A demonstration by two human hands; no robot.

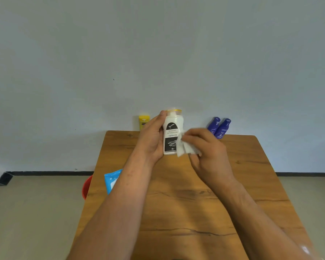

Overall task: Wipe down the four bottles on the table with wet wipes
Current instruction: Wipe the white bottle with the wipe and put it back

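Bottle (173, 132) upright, cap (174, 111) up, wipe (186, 147) against side

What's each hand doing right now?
Left hand: holding the white plastic bottle with black label.
Right hand: pinching a white wet wipe against it.

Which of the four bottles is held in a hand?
The white bottle with the black label, gripped by the left hand. The yellow bottle and the two blue bottles stand farther back on the table.
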